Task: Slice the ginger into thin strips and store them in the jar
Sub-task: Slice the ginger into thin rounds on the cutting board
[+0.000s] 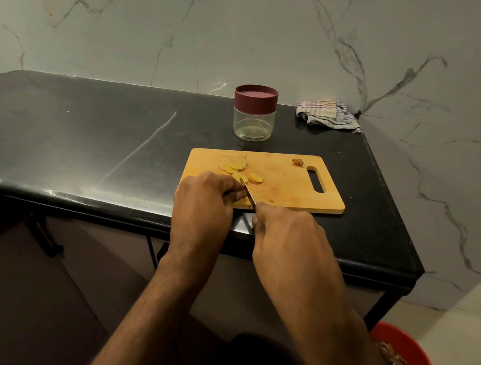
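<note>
A wooden cutting board [289,184] lies on the black counter. Several yellow ginger slices [235,165] are spread over its left part, and a small brown ginger end [297,161] sits near the handle slot. My right hand [287,238] grips a knife [249,195], its blade angled down onto the board's near left corner. My left hand [207,199] rests at that corner with fingers curled over ginger beside the blade; the piece itself is mostly hidden. A clear jar [253,117] with a maroon lid on stands behind the board.
A crumpled striped cloth [327,114] lies at the counter's back right corner by the marble wall. The counter edge [133,209] runs just under my hands. A red bucket [412,364] with peel scraps stands on the floor at the right.
</note>
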